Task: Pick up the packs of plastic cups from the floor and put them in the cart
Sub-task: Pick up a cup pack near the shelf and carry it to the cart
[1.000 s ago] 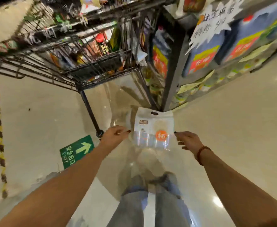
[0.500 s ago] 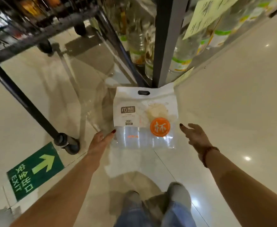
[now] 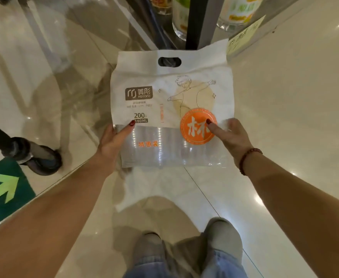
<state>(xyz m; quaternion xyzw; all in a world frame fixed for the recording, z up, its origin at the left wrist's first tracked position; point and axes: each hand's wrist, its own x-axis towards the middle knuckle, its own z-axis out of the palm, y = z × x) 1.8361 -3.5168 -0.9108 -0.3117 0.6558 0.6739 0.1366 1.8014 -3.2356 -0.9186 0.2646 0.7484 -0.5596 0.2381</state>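
A white pack of plastic cups [image 3: 170,93], with a clear lower half, a carry hole at the top and an orange round label, lies on the glossy floor against a shelf post. My left hand [image 3: 112,143] grips its left edge, thumb on the front. At the right edge my right hand [image 3: 230,137] holds it too, thumb pressed on the orange label. Of the cart I see only a black leg and one wheel [image 3: 42,159] at the left.
The dark shelf post [image 3: 200,21] and bottles [image 3: 181,17] on the bottom shelf stand just behind the pack. A green exit arrow sign [image 3: 2,189] is stuck to the floor at the left. My shoes [image 3: 220,235] are below the pack.
My view has dropped close to the floor. Both hands, open and beside the pack before, have closed onto its left and right edges.
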